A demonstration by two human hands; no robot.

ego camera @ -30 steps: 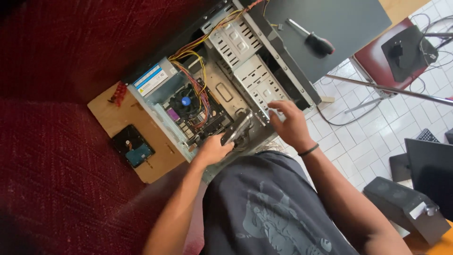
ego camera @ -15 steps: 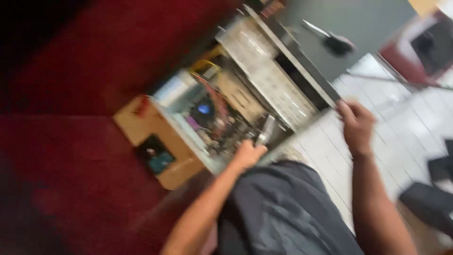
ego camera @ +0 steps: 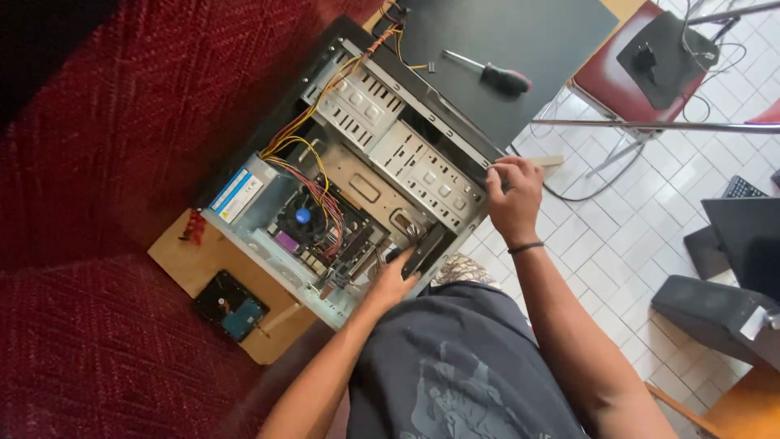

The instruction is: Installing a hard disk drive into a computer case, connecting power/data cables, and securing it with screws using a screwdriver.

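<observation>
Hands brace the open grey metal computer case [ego camera: 382, 171]: our right hand [ego camera: 513, 199] pinches its edge to steady it. Our left hand [ego camera: 396, 280] holds a flat dark drive [ego camera: 424, 250] angled inside, fingers closed on it.

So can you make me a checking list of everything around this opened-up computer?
Surface: wooden board beside red carpet.
Job's things: open computer case on its side, motherboard showing.
Clutter: hard drive on the board; screwdriver on the dark side panel.
Hands: left hand on a dark part at the case's near edge; right hand grips the case's frame edge.
Cables: yellow and red wire bundle inside.
Surroundings: white tiled floor, red chair.
</observation>
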